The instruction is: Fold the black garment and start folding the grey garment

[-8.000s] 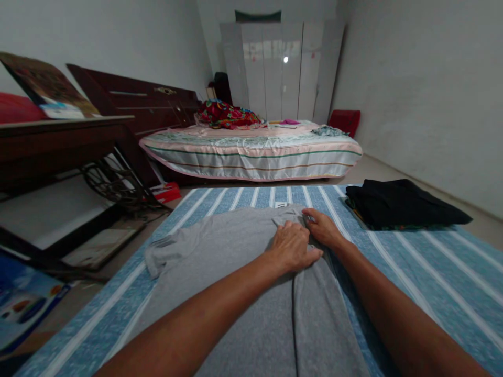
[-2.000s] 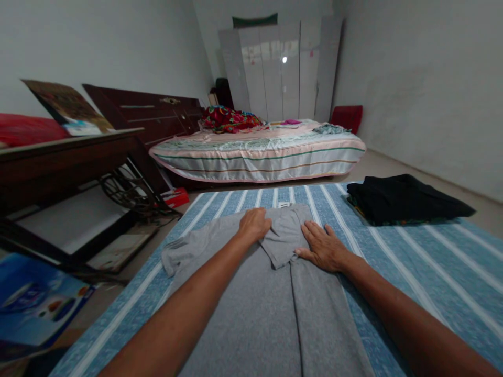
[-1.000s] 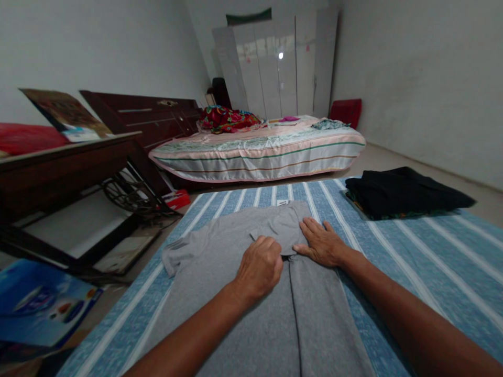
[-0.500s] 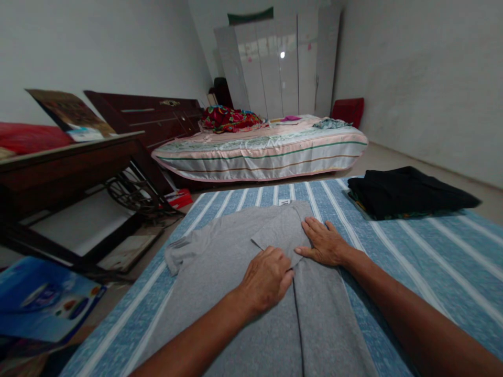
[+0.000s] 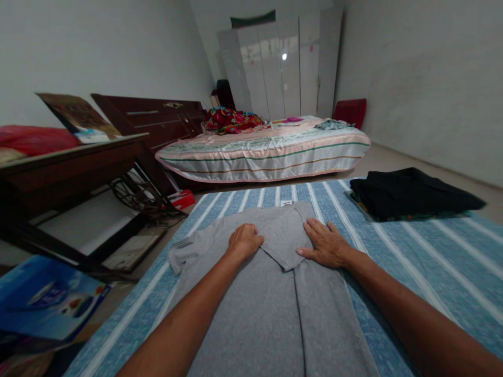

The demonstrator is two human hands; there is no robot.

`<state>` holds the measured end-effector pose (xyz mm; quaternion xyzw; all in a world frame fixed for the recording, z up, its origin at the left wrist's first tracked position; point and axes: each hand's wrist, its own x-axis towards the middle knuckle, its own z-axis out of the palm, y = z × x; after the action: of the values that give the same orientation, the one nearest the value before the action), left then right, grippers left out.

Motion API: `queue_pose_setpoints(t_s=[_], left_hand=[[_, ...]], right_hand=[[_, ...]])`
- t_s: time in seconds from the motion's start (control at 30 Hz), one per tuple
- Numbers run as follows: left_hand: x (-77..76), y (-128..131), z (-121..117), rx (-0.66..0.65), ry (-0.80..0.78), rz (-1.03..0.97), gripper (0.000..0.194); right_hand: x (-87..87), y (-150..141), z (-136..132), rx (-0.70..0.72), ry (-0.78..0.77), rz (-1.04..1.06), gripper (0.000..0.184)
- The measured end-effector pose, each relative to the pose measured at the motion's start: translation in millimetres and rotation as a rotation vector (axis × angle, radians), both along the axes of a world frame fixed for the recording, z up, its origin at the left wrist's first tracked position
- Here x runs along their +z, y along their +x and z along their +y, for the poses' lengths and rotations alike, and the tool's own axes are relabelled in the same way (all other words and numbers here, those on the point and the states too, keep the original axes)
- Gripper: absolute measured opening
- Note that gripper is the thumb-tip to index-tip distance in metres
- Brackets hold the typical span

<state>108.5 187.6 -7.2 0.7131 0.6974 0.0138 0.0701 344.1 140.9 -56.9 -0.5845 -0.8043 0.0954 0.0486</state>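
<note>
A grey T-shirt [image 5: 251,309] lies spread on a blue bed sheet with white stripes [image 5: 444,277]. Its right side is folded inward, and that sleeve is turned back over the body near the top. My left hand [image 5: 244,240] is closed in a pinch on the sleeve's left corner. Flat on the folded edge rests my right hand [image 5: 323,243], fingers spread. The other sleeve [image 5: 184,254] sticks out at the left. A small white label [image 5: 285,202] shows at the collar.
Folded black clothes [image 5: 412,193] are stacked on the sheet at the right. Beyond stands a second bed [image 5: 267,157] with a red floral blanket [image 5: 231,120]. Left are a treadle sewing table [image 5: 70,157] and a blue box [image 5: 47,298]. A pale wardrobe [image 5: 271,68] stands at the back.
My left hand has moved up and left, from the sleeve's lower corner to its left corner. The sleeve flap lies more open and flat. My right hand stays in place.
</note>
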Motion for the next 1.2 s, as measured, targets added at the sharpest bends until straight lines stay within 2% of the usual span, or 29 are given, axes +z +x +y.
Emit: queue_pose_setpoints(t_s=[0.1, 0.17, 0.3, 0.4, 0.5, 0.6, 0.7, 0.87, 1.07, 1.2], left_hand=[[1.0, -1.7, -2.8, 0.026, -0.004, 0.005, 0.018], [2.8, -0.8, -10.7, -0.002, 0.064, 0.065, 0.02], [1.9, 10.2, -30.0, -0.24, 0.24, 0.105, 0.033], [-6.7, 21.3, -37.3, -0.359, 0.173, 0.049, 0.049], [-18.5, 27.6, -37.8, -0.342, -0.002, 0.035, 0.071], [-26.8, 28.4, -36.5, -0.308, -0.075, 0.051, 0.079], [-28.2, 27.7, -37.0, -0.306, -0.073, 0.061, 0.08], [-22.2, 31.6, -47.7, -0.347, 0.0, 0.057, 0.076], [-19.5, 36.4, -58.4, -0.381, -0.106, 0.018, 0.082], [-19.5, 35.4, -67.1, -0.382, -0.035, 0.001, 0.078]], right_hand=[[-0.9, 0.2, -0.2, -0.003, 0.006, -0.001, 0.1], [-1.4, 0.4, -0.7, 0.001, 0.019, 0.009, 0.099], [-3.4, 0.5, -1.5, 0.006, 0.03, 0.01, 0.097], [-6.0, 0.4, -1.5, 0.002, 0.045, 0.005, 0.093], [-7.9, 0.5, -1.7, -0.002, 0.047, -0.001, 0.093], [-8.3, 0.5, -2.1, -0.001, 0.045, -0.01, 0.096], [-8.2, 0.1, -2.2, -0.002, 0.058, -0.014, 0.097], [-8.3, -0.7, -3.0, -0.006, 0.063, -0.023, 0.096], [-11.9, 1.1, -2.8, 0.004, 0.093, -0.026, 0.092], [-13.4, 1.1, -2.5, -0.002, 0.079, -0.04, 0.092]])
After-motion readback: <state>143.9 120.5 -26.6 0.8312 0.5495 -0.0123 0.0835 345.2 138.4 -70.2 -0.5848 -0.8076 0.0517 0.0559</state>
